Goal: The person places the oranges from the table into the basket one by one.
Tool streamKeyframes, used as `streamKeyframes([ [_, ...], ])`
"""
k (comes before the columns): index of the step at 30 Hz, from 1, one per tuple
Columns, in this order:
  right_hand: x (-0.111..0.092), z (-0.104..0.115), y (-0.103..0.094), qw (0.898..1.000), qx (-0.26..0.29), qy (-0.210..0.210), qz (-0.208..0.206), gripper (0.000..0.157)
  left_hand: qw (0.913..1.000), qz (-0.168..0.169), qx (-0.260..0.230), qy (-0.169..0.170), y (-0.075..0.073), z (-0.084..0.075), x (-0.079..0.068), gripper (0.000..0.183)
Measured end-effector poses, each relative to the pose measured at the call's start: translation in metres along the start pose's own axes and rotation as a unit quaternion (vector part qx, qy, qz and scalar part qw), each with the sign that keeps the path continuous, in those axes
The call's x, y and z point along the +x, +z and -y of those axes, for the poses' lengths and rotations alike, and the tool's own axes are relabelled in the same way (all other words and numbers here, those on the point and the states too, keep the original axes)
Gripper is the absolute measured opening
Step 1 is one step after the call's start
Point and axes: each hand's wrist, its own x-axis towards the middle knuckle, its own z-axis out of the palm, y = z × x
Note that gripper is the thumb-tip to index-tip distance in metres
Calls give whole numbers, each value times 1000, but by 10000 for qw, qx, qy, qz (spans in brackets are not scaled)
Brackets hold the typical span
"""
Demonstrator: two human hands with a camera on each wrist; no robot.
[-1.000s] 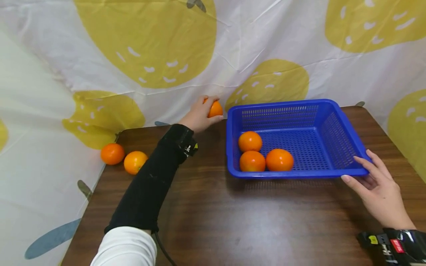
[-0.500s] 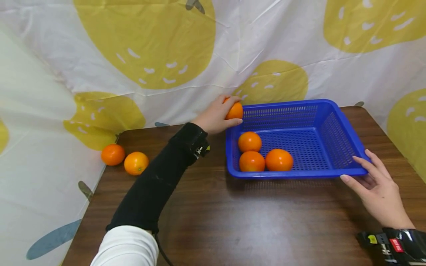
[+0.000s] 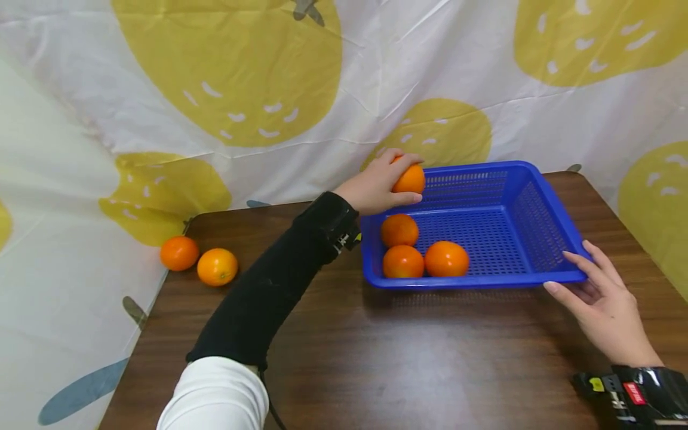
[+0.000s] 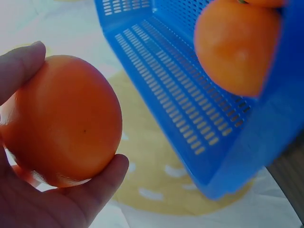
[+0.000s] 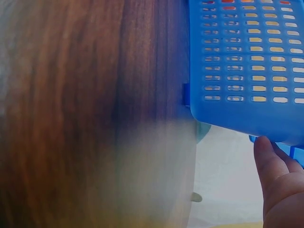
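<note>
Orange (image 3: 411,180) is being gripped by the left hand (image 3: 376,184) at upper centre, beside or over the blue basket (image 3: 500,279), depth being unclear; the right hand (image 3: 610,307) is pinching the basket's lower-right corner.

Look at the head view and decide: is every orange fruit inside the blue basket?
No, two orange fruits lie on the wooden table to the left of the blue basket.

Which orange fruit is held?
The round, glossy orange fruit in the left hand; three others lie in the blue plastic basket, two on the brown wood-grain table.
</note>
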Motion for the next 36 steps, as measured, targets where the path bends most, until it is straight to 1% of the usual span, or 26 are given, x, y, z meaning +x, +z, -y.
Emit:
streamKeyframes([
  [7, 1, -1, 0, 10000, -37, 53, 59, 60, 9991, 296, 146, 279, 9, -11, 17, 68],
  [11, 0, 1, 2, 9999, 81, -12, 63, 59, 9980, 536, 143, 311, 16, -12, 24, 67],
  [19, 1, 4, 4, 9997, 197, -79, 127, 58, 9939, 1068, -178, 207, 34, -13, 38, 64],
  [24, -1, 5, 5, 9996, 215, -64, 148, 58, 9902, 1365, -152, 248, 44, -15, 50, 65],
  [28, -2, 6, 6, 9997, 161, -30, 167, 58, 9888, 1471, -47, 227, 51, -17, 55, 65],
  [31, -3, 6, 7, 9998, 119, -2, 187, 59, 9883, 1513, 21, 199, 53, -19, 57, 65],
  [36, -2, 7, 6, 9997, 171, -72, 137, 58, 9877, 1556, 88, 152, 58, -18, 62, 65],
])
